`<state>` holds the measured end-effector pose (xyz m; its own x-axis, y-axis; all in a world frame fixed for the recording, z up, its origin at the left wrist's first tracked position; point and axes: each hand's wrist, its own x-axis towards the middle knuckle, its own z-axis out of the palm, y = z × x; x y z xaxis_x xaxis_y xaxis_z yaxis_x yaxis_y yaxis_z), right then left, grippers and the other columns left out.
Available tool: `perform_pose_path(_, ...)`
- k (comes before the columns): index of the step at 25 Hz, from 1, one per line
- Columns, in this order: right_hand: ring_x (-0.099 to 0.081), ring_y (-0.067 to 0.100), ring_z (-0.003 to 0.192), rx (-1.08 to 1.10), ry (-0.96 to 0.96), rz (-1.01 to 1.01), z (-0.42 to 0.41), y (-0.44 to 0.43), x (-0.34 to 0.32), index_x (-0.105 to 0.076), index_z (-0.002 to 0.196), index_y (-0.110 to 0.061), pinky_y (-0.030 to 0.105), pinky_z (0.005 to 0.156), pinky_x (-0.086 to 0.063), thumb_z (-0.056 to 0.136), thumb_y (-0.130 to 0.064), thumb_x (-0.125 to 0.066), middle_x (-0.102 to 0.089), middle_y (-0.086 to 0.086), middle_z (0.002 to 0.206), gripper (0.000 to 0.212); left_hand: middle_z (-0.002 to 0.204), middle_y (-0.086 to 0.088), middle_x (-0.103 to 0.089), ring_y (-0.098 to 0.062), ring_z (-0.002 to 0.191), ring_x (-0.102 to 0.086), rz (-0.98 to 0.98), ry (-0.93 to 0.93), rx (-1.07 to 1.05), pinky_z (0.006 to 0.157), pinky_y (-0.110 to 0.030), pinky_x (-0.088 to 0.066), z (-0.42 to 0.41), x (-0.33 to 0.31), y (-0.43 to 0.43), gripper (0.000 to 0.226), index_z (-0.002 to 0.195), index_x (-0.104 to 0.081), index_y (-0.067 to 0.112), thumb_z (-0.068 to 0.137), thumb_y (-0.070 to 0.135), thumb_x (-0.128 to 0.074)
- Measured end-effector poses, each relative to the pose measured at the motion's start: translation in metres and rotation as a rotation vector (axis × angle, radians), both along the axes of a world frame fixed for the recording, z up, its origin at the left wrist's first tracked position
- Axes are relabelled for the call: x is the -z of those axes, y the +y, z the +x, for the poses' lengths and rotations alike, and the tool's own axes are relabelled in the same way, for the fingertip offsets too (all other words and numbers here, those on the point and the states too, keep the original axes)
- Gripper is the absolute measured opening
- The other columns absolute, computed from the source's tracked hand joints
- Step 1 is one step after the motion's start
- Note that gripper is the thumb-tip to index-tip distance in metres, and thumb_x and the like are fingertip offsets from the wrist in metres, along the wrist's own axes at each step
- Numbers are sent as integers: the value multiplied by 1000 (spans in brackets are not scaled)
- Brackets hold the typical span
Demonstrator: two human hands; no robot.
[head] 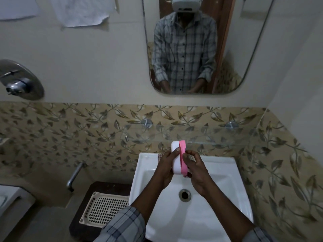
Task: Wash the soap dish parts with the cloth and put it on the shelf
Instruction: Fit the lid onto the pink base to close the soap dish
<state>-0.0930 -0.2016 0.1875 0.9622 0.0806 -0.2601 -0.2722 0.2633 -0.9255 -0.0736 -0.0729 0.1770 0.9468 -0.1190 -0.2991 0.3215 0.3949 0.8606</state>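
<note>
The white soap dish base (175,160) is held on end above the back edge of the sink (220,172), the pink inner tray (183,158) edge-on against its right side. The glass shelf (218,135) hangs just behind.

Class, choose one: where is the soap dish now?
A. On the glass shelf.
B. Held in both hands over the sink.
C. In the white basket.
B: the left hand grips the white part, the right hand pinches the pink part, over the sink.
</note>
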Motion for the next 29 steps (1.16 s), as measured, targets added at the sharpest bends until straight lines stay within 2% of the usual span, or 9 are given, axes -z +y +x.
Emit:
perform_pose_path(3,-67,24,104,45,-17,25,-2,2,1,-58,124,-22,30,68,-55,73,-41,-78,-67,6,120,58,123,-29,-65,-38,103,-67,-4,-31,5,87,-51,-53,-1,-1,-1,56,127,-62,4,84,37,-74)
perform_pose_path(7,-70,22,102,27,-52,19,-8,4,5,-61,124,-23,27,66,-56,83,-28,-75,-71,4,115,43,126,-29,-63,-39,107,-66,-18,-66,51,91,-53,-52,-7,1,2,48,128,-61,7,89,33,-70)
perform_pose_path(10,-71,22,101,35,-68,-18,-8,1,11,-65,121,-27,36,75,-59,80,-28,-78,-72,5,113,43,127,-28,-63,-40,111,-65,-29,-77,77,96,-57,-49,-13,0,4,47,130,-60,8,90,31,-69)
perform_pose_path(14,-70,13,102,-18,-141,-137,-12,3,20,-65,116,-42,36,90,-57,86,-30,-74,-73,-2,112,33,128,-20,-66,-36,115,-65,-42,-50,125,87,-49,-57,-16,0,2,53,138,-54,13,91,35,-67)
perform_pose_path(17,-69,9,102,-130,-237,-302,-11,2,18,-63,114,-47,28,84,-58,86,-35,-75,-71,-5,113,33,123,-11,-68,-32,111,-67,-28,-2,83,87,-53,-57,-16,-8,-3,54,133,-52,29,84,33,-75)
perform_pose_path(21,-68,14,97,-137,-269,-537,-4,-13,24,-58,121,-37,39,79,-61,64,-39,-87,-65,-3,113,64,118,-9,-67,-32,105,-67,56,56,14,87,-58,-56,-6,-15,4,49,119,-53,30,79,40,-78)
perform_pose_path(25,-71,21,92,90,-193,-402,3,-27,27,-54,107,-37,53,72,-60,57,-50,-87,-68,-1,108,62,116,-12,-71,-27,104,-70,207,-89,-98,81,-39,-60,-4,1,17,31,116,-62,16,93,37,-65)
perform_pose_path(27,-69,23,99,116,-244,-376,21,-35,15,-57,113,-40,53,76,-60,61,-60,-84,-64,2,115,62,110,-14,-73,-27,102,-71,298,-183,-166,85,-42,-60,11,-5,18,23,106,-67,13,90,30,-68)
perform_pose_path(29,-68,23,101,144,-293,-384,44,-41,-8,-54,128,-34,51,76,-62,74,-48,-80,-62,4,118,61,96,-11,-75,-27,92,-72,358,-195,-252,86,-47,-60,33,-19,15,22,93,-69,12,82,30,-73)
